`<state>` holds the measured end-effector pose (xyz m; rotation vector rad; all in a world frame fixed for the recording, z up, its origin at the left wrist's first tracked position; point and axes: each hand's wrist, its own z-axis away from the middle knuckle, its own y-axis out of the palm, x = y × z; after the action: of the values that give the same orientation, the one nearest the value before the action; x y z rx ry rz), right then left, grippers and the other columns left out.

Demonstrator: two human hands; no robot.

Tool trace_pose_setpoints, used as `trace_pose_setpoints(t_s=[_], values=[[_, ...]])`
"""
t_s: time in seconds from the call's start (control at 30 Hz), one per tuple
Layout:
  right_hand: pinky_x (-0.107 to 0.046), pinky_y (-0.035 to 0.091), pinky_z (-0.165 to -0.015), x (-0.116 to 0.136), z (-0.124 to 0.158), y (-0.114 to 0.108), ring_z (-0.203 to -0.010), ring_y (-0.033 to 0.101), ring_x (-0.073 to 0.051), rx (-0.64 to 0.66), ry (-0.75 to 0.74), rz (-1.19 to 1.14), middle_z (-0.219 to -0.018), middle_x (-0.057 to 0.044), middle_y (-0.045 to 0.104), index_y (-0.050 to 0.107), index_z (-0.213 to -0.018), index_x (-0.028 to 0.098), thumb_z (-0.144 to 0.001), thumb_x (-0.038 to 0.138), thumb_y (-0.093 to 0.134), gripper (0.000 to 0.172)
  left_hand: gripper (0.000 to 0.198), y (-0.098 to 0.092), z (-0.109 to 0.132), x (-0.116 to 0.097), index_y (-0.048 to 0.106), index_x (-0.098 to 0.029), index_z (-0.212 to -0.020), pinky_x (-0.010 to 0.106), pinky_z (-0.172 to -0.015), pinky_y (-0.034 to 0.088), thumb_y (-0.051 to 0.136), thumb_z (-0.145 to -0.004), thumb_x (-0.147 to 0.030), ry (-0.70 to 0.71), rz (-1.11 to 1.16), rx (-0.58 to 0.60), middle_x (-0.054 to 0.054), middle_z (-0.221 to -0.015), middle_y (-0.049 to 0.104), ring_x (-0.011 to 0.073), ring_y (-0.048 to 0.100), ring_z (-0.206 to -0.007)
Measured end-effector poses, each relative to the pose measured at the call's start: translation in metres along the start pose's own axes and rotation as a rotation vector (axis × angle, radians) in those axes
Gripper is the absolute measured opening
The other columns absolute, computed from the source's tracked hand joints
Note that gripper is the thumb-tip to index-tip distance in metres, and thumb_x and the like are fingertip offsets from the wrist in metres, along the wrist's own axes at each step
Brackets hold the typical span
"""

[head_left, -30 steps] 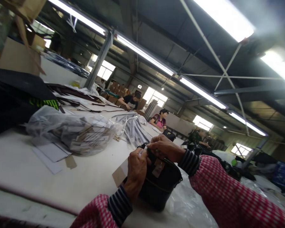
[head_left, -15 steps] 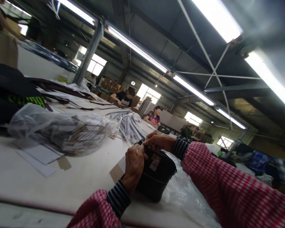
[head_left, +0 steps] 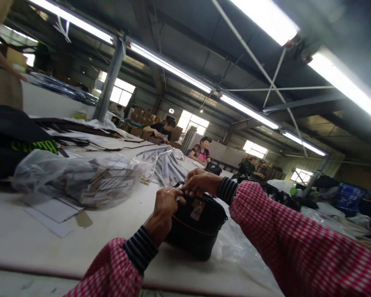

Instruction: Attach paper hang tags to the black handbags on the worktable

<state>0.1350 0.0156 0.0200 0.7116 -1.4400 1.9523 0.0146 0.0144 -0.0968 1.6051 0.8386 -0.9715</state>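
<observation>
A black bag point(head_left: 194, 231) with a small clear-wrapped tag point(head_left: 197, 211) on its side stands upright on the white table. At its top left edge my left hand point(head_left: 163, 206) is closed in a pinch, with a small pale bit showing by the fingertips. My right hand point(head_left: 200, 182) pinches close beside it, over the top of the bag. The fingers of both hands meet near a dark strap or cord end at the rim. What exactly lies between the fingertips is too small and hidden to make out.
Left of the bag, a clear plastic bag point(head_left: 80, 177) holds paper tags, with white cards point(head_left: 54, 210) beside it. Grey wrapped strips point(head_left: 163, 163) lie behind. Clear plastic sheeting point(head_left: 238, 251) spreads to the right. Co-workers point(head_left: 200, 152) sit along the far side.
My left hand has shifted left, opening its wrist angle, and my right hand has moved slightly left and up. The black bag stays in place, while the camera view has tilted a little.
</observation>
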Motion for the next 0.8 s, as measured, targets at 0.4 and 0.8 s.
trace_pose_setpoints(t_s=[0.4, 0.8], values=[[-0.015, 0.046, -0.042, 0.001, -0.006, 0.002, -0.048, 0.064, -0.012, 0.135, -0.163, 0.05, -0.059, 0.001, 0.068, 0.055, -0.094, 0.018, -0.075, 0.005, 0.06, 0.023, 0.009, -0.008, -0.003, -0.044, 0.057, -0.012, -0.057, 0.017, -0.04, 0.016, 0.052, -0.064, -0.013, -0.225, -0.125, 0.046, 0.001, -0.046, 0.053, 0.0042, 0.035, -0.035], [-0.024, 0.036, -0.064, -0.027, -0.005, 0.017, -0.074, 0.061, -0.016, -0.306, -0.709, 0.47, -0.075, -0.003, 0.066, 0.069, -0.09, 0.019, -0.085, 0.024, 0.068, 0.007, 0.011, -0.011, -0.016, -0.076, 0.054, -0.013, -0.057, 0.019, -0.038, 0.009, 0.052, -0.067, -0.018, -0.378, -0.445, 0.077, 0.0, -0.041, 0.051, 0.0032, 0.02, -0.03]])
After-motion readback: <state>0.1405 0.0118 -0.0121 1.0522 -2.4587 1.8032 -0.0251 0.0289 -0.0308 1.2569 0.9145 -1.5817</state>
